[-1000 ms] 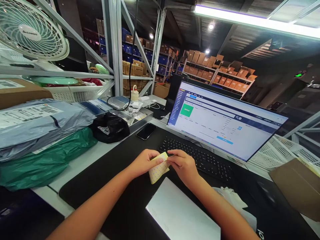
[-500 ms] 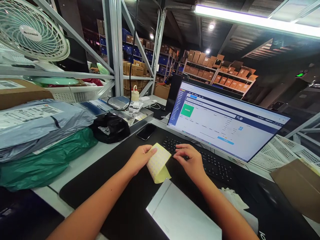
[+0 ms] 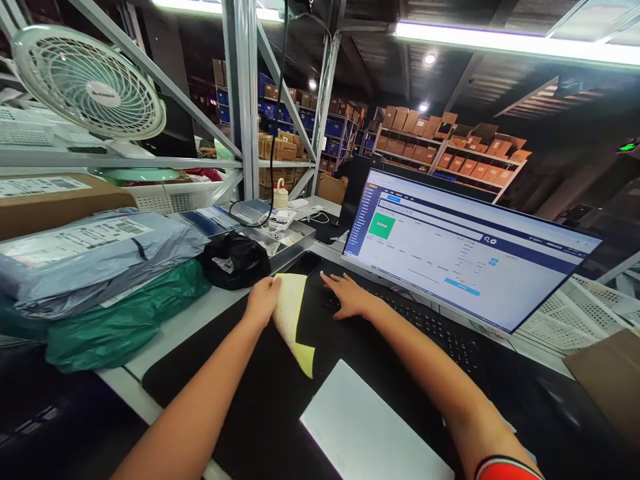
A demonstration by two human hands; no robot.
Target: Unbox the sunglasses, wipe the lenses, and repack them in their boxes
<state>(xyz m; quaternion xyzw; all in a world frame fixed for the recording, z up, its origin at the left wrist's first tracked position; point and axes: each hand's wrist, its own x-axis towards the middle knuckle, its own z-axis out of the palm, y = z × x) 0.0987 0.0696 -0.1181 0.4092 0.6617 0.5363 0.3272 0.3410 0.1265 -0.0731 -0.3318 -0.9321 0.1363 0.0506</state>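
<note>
Yellow sheet (image 3: 290, 303) has shifted left; parcel label (image 3: 75, 243) illegible.

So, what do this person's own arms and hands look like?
The left hand and right hand wear no gloves, and the forearms are bare. On the right arm, a red-orange sleeve shows, edged in black and white.

Mat (image 3: 260, 400) on desk (image 3: 195, 313); box (image 3: 373, 423) on mat, near side. Sheet (image 3: 290, 300) in left hand (image 3: 263, 302), above mat, left of and beyond box. Right hand (image 3: 347, 295) over left end of keyboard (image 3: 430, 323). Phone (image 3: 306, 262) behind sheet. Monitor (image 3: 450, 247) behind keyboard. Parcels (image 3: 100, 267) left of mat, fan (image 3: 95, 87) behind parcels. Shelves (image 3: 440, 150) behind monitor.
</note>
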